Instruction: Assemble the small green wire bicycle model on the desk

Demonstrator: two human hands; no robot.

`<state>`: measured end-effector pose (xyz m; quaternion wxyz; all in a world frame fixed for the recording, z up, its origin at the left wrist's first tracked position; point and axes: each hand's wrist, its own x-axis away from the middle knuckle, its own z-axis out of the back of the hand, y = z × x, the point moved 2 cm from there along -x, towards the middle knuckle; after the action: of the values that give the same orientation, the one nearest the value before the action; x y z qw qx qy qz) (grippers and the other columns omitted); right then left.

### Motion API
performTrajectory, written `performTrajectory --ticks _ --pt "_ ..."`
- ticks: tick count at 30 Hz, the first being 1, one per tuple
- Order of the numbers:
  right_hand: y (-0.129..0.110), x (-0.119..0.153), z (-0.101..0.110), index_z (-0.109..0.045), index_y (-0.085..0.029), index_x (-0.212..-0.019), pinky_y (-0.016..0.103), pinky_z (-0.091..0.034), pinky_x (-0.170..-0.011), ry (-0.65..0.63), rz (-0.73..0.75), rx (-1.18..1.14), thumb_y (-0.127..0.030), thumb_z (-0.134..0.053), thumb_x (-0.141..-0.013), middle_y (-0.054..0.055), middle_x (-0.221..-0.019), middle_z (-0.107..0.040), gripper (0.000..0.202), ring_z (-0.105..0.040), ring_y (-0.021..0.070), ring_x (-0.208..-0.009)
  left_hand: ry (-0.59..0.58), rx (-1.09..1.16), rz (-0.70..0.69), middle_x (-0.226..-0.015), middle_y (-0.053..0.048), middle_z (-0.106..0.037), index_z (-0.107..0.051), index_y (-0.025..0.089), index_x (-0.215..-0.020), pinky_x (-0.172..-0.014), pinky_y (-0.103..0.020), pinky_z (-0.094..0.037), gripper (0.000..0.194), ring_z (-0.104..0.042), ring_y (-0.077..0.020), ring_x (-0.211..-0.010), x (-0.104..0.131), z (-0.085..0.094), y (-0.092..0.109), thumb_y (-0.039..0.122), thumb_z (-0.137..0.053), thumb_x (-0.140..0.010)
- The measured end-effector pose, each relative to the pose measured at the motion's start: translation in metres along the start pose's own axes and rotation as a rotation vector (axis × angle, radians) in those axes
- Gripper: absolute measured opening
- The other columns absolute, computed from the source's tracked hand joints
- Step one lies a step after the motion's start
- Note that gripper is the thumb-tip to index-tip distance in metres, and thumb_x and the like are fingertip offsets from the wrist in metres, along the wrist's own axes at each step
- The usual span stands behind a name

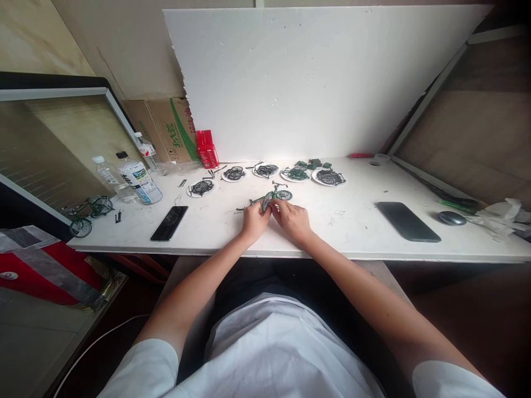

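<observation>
At the front middle of the bench (pixel 352 221), your left hand (pixel 254 221) grasps a green model bicycle (pixel 279 194) by its near wheel, and your right hand (pixel 292 220) is closed with its fingertips on the same wheel. The exact grip of the fingertips is too small to verify.

Markings: the cardboard box (pixel 172 130) at back left carries a green band, green characters and red characters at its edge; you cannot read them reliably. Print on the red box (pixel 207 149) is white and illegible at this size. The label of the black-capped bottle (pixel 140 179) is blue and white, its text likewise unreadable.

Surroundings: five white plates (pixel 189 190) of small parts stand in a row beyond your hands, the fourth holding green pieces. One phone (pixel 169 223) lies to your left; a dark slab (pixel 409 221) and a mouse (pixel 452 218) lie to your right. A second bicycle (pixel 91 214) sits at the left end.

Item condition: green frame, dark handlebar, thin-spoked wheels, both visibly fitted.
</observation>
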<state>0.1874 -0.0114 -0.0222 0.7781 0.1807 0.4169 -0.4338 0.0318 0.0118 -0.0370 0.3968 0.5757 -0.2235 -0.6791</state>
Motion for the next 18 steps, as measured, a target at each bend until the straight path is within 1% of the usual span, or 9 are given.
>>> performTrajectory --ticks 3,7,10,13,15,18 --pt "-0.001 0.0 0.0 -0.071 -0.02 -0.114 0.033 -0.036 -0.057 0.022 -0.005 0.005 -0.03 -0.051 -0.113 0.009 -0.093 -0.081 0.022 -0.069 0.0197 -0.064 0.011 -0.03 -0.013 -0.064 0.002 -0.06 -0.068 0.018 -0.079 -0.06 -0.023 -0.041 0.014 -0.052 -0.0117 -0.06 0.0 0.001 0.003 0.026 -0.068 -0.092" --pt "-0.001 0.0 0.0 -0.072 -0.02 -0.11 0.032 -0.033 -0.055 0.052 -0.036 -0.026 -0.032 -0.052 -0.113 0.007 -0.084 -0.08 0.024 -0.068 0.0188 -0.06 0.03 -0.067 -0.03 -0.062 0.002 -0.06 -0.067 0.018 -0.076 -0.058 -0.023 -0.04 0.016 -0.051 -0.0112 -0.057 0.0 0.002 0.006 0.023 -0.069 -0.091" --pt "-0.001 0.0 0.001 -0.073 -0.02 -0.109 0.031 -0.035 -0.055 0.049 -0.039 -0.035 -0.033 -0.054 -0.113 0.005 -0.08 -0.078 0.024 -0.068 0.0178 -0.059 0.028 -0.073 -0.023 -0.06 0.003 -0.058 -0.068 0.018 -0.077 -0.057 -0.023 -0.039 0.016 -0.049 -0.0109 -0.056 0.0 0.002 0.007 0.024 -0.069 -0.091" --pt "-0.001 -0.002 0.006 -0.075 -0.021 -0.107 0.031 -0.037 -0.056 0.048 -0.008 -0.035 -0.032 -0.054 -0.113 0.004 -0.078 -0.077 0.024 -0.065 0.0165 -0.058 0.038 -0.083 -0.04 -0.06 0.003 -0.057 -0.069 0.018 -0.078 -0.059 -0.023 -0.04 0.015 -0.048 -0.0111 -0.057 0.0 0.004 0.01 0.024 -0.069 -0.092" --pt "-0.002 -0.005 0.011 -0.076 -0.021 -0.107 0.031 -0.037 -0.056 0.047 0.03 -0.024 -0.032 -0.054 -0.113 0.004 -0.075 -0.075 0.026 -0.062 0.0157 -0.056 0.048 -0.112 -0.08 -0.064 0.002 -0.06 -0.07 0.019 -0.081 -0.062 -0.024 -0.043 0.012 -0.051 -0.012 -0.059 0.0 0.006 0.015 0.022 -0.068 -0.092" --pt "-0.002 -0.011 0.022 -0.078 -0.022 -0.109 0.031 -0.037 -0.056 0.049 0.098 0.004 -0.031 -0.053 -0.113 0.003 -0.073 -0.073 0.027 -0.058 0.0151 -0.055 0.055 -0.195 -0.163 -0.072 -0.001 -0.068 -0.073 0.02 -0.09 -0.067 -0.026 -0.048 0.007 -0.059 -0.0147 -0.064 -0.001 0.011 0.025 0.02 -0.067 -0.093"
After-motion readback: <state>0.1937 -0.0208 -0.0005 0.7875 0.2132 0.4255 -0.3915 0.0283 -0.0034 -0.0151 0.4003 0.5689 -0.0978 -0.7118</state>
